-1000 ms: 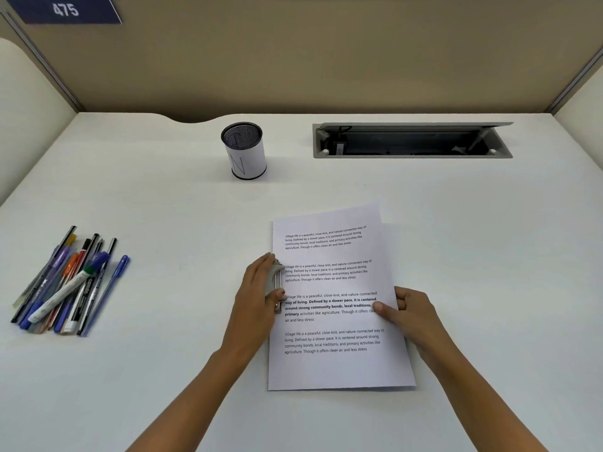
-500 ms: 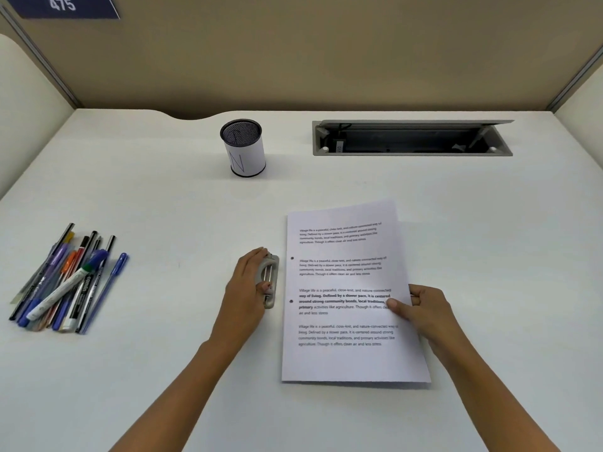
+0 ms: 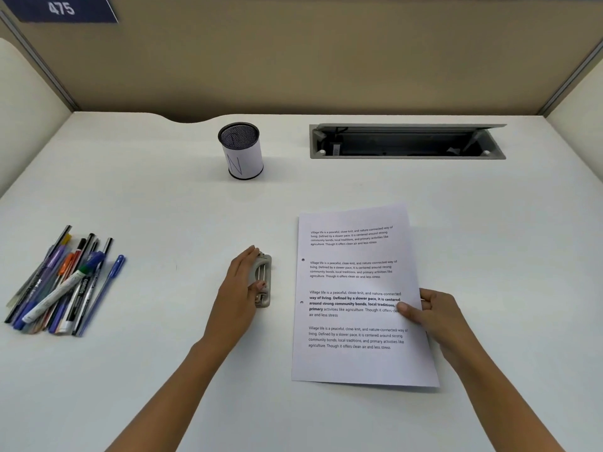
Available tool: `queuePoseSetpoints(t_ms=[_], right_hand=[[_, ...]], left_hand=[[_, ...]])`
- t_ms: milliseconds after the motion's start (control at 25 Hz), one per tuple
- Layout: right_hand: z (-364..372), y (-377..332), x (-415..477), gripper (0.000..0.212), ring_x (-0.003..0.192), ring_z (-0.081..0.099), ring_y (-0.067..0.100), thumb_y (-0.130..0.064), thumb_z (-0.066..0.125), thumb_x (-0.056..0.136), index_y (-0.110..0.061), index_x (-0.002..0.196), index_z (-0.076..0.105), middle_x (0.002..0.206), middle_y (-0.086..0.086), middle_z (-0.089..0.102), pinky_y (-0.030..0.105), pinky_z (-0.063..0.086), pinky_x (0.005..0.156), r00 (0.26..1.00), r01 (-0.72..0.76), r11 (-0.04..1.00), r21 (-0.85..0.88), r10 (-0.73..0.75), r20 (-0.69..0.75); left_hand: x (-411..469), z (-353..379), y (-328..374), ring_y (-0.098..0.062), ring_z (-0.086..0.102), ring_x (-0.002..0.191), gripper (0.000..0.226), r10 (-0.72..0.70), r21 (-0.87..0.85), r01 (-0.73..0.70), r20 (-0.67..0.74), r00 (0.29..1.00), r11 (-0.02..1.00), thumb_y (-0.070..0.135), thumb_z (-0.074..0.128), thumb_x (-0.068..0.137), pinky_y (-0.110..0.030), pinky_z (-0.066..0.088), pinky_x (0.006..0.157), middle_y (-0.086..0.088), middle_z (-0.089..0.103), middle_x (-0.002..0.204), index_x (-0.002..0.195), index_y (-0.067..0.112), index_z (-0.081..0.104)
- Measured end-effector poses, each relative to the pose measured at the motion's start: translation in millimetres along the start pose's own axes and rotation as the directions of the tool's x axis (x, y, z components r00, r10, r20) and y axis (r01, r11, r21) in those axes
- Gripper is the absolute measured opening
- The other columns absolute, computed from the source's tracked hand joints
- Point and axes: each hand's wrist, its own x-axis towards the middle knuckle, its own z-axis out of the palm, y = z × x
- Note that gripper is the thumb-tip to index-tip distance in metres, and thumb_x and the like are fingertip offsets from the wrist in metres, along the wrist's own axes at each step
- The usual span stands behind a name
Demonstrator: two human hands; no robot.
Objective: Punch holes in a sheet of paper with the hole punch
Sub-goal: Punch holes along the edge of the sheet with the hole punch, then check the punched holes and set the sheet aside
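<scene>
Left hand grips the hole punch beside the sheet of paper, its edge pinched by the right hand.

The left side of the hole punch is covered by the left hand. Line ends on the sheet of paper are hidden under the right hand's thumb. Both forearms are cut off at the near edge.

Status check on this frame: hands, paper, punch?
Left hand on hole punch. Right hand pinching sheet, clear of punch. Two holes visible. Nothing obstructing.
</scene>
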Motion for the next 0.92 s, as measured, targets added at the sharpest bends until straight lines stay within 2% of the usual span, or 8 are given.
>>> queuePoseSetpoints(t_ms=[120,240,280,400,480,600,800,920], right_hand=[[0.1,-0.5,-2.5,0.028,0.087,0.073,0.029,-0.003,0.074,0.08,-0.013,0.106,0.071,0.092,0.009,0.077,0.051,0.055,0.091,1.0,0.025,1.0,0.009,-0.025,-0.002],[-1.8,-4.6,-7.1,0.024,0.083,0.075,0.027,-0.006,0.074,0.08,-0.023,0.097,0.071,0.087,0.005,0.078,0.049,0.056,0.088,0.997,0.074,0.997,0.028,-0.073,-0.011],[-2.8,-6.9,-9.0,0.024,0.082,0.075,0.026,-0.006,0.075,0.08,-0.026,0.093,0.071,0.085,0.004,0.079,0.048,0.057,0.087,0.996,0.093,0.995,0.041,-0.092,-0.018],[-6.0,-13.4,-15.1,0.027,0.082,0.075,0.024,-0.005,0.074,0.079,-0.03,0.091,0.072,0.084,0.001,0.079,0.042,0.058,0.084,0.987,0.157,0.985,0.078,-0.154,-0.039],[-7.5,-16.8,-18.1,0.028,0.082,0.075,0.024,-0.005,0.073,0.08,-0.026,0.098,0.072,0.085,0.002,0.079,0.039,0.057,0.082,0.981,0.193,0.977,0.096,-0.189,-0.049],[-7.9,-21.6,-23.0,0.029,0.083,0.075,0.025,-0.005,0.073,0.08,-0.021,0.105,0.072,0.089,0.003,0.079,0.039,0.057,0.08,0.97,0.242,0.961,0.131,-0.235,-0.067],[-2.9,-28.5,-31.7,0.027,0.083,0.075,0.023,-0.005,0.073,0.08,-0.026,0.096,0.073,0.089,0.001,0.079,0.04,0.058,0.078,0.94,0.334,0.93,0.152,-0.318,-0.121],[0.1,-32.0,-35.4,0.025,0.084,0.074,0.019,-0.005,0.072,0.081,-0.027,0.094,0.073,0.091,-0.003,0.078,0.035,0.059,0.076,0.915,0.398,0.902,0.166,-0.376,-0.149]], left_hand=[[-1.8,-1.5,8.1,-0.006,0.028,0.139,0.051,-0.017,0.018,0.017,-0.052,0.999,1.0,0.007,0.052,0.094,-0.028,0.022,0.117,0.006,0.033,0.151,0.142,0.016,0.038],[-7.4,0.4,30.3,0.016,0.039,0.12,0.046,0.035,-0.103,-0.057,-0.205,0.978,0.993,0.009,0.056,0.093,-0.007,0.03,0.103,0.009,0.046,0.139,0.137,0.017,0.046],[-9.5,2.7,37.3,0.015,0.046,0.112,0.044,0.027,-0.149,-0.062,-0.225,0.974,0.987,0.009,0.056,0.093,-0.009,0.035,0.099,0.01,0.051,0.132,0.135,0.019,0.048],[-14.3,12.7,56.3,-0.002,0.057,0.108,0.044,-0.042,-0.293,-0.018,-0.196,0.98,0.956,0.008,0.055,0.094,-0.02,0.042,0.098,0.006,0.057,0.123,0.134,0.023,0.05],[-16.5,18.1,65.6,0.002,0.054,0.116,0.043,-0.072,-0.336,0.012,-0.165,0.984,0.942,0.007,0.054,0.094,-0.008,0.04,0.097,0.011,0.055,0.125,0.134,0.023,0.05],[-14.8,21.1,73.3,0.013,0.057,0.106,0.035,-0.165,-0.434,0.113,-0.084,0.983,0.894,0.012,0.053,0.095,0.003,0.04,0.078,0.018,0.06,0.119,0.128,0.023,0.054],[-14.2,17.0,80.2,0.011,0.065,0.079,0.016,-0.211,-0.457,0.159,-0.065,0.975,0.875,0.016,0.057,0.093,-0.001,0.045,0.067,0.027,0.071,0.082,0.1,0.025,0.069],[-11.8,11.7,83.7,-0.003,0.069,0.082,0.016,-0.198,-0.441,0.118,-0.14,0.97,0.889,0.016,0.061,0.091,-0.017,0.054,0.077,0.02,0.073,0.08,0.089,0.029,0.07]])
